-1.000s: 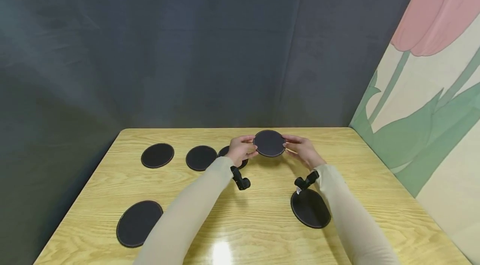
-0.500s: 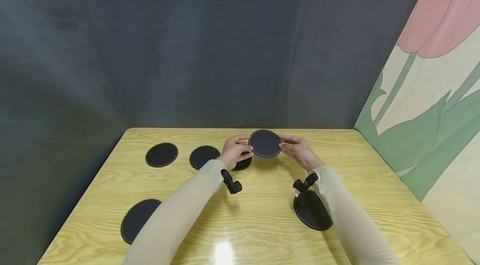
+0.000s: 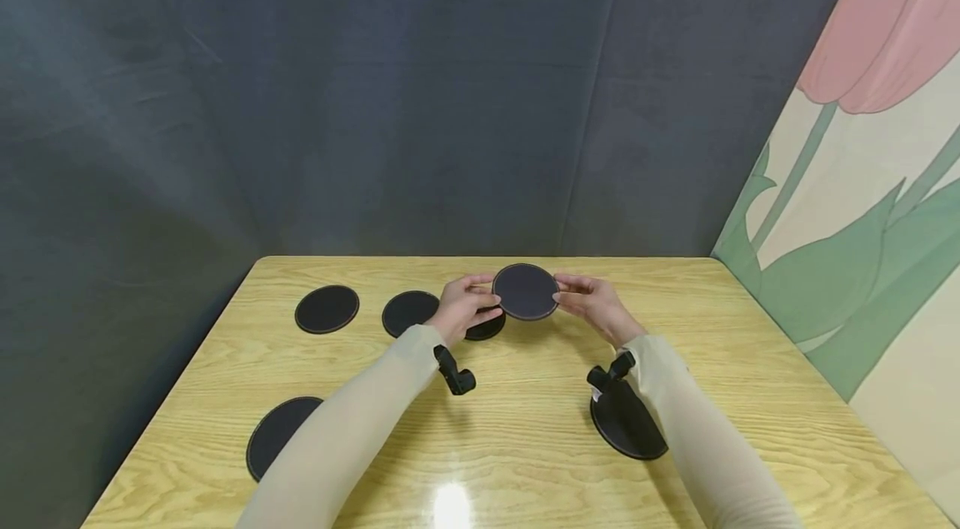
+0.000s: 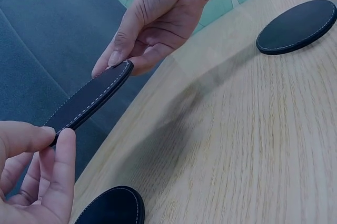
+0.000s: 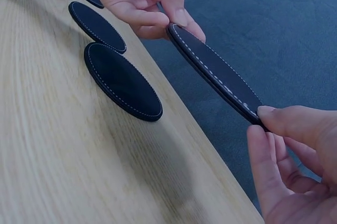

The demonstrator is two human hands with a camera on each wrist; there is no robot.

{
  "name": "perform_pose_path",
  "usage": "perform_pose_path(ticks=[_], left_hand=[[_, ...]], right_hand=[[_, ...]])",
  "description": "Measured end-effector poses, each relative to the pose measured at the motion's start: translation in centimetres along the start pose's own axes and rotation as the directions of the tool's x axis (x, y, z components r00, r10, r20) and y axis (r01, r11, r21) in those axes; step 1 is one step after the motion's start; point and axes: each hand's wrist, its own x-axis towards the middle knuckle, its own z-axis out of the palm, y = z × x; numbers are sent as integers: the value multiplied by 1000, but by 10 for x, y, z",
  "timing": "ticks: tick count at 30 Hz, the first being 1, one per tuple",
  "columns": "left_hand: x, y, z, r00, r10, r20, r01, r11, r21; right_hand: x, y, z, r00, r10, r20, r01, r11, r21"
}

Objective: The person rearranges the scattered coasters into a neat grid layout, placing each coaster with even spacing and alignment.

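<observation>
Has for a backdrop a dark curtain (image 3: 420, 96) beyond the far edge of a wooden table (image 3: 525, 446), and past the right edge a tulip-patterned panel (image 3: 847, 262). Reaches over the surface in a left sleeve (image 3: 345, 437) and a right sleeve (image 3: 697, 421). Pinches between left hand (image 3: 459, 312) and right hand (image 3: 600, 308), by opposite sides of the rim, a raised coaster (image 3: 527, 292), black, round and stitched. Holds it tilted, clear of the surface, near the middle of the far edge.

Includes five similar ones on the surface: a far-left coaster (image 3: 327, 309) near the far-left corner; rightward along the far edge, a second coaster (image 3: 409, 314); just beside or touching that (cannot tell which), a third coaster (image 5: 124, 82); toward the near-left corner, a near-left coaster (image 3: 281, 433); toward the near-right corner, a near-right coaster (image 3: 628, 425). Wears a left camera (image 3: 453, 371) and a right camera (image 3: 611, 371).

Compared with half a second ago, brings the raised coaster slightly lower and toward the left edge, closer to the third coaster. Suggests, by judgement, positioning in hand, without contact yet with the surface.
</observation>
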Motion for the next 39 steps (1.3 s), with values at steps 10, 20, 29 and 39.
perform_pose_path(ticks=[10, 20, 29, 39], left_hand=[[-2, -2, 5, 1000, 17, -10, -16, 999, 28], [-1, -4, 10, 1000, 12, -17, -11, 999, 40], [6, -10, 19, 999, 22, -37, -20, 998, 64], [11, -22, 24, 998, 29, -49, -22, 990, 136]], right_hand=[[-4, 1, -4, 999, 34, -11, -35, 998, -59], [-4, 4, -11, 998, 53, -27, -55, 995, -86], [-4, 8, -19, 998, 58, -35, -61, 994, -90], [-5, 13, -22, 996, 82, -44, -89, 980, -178]])
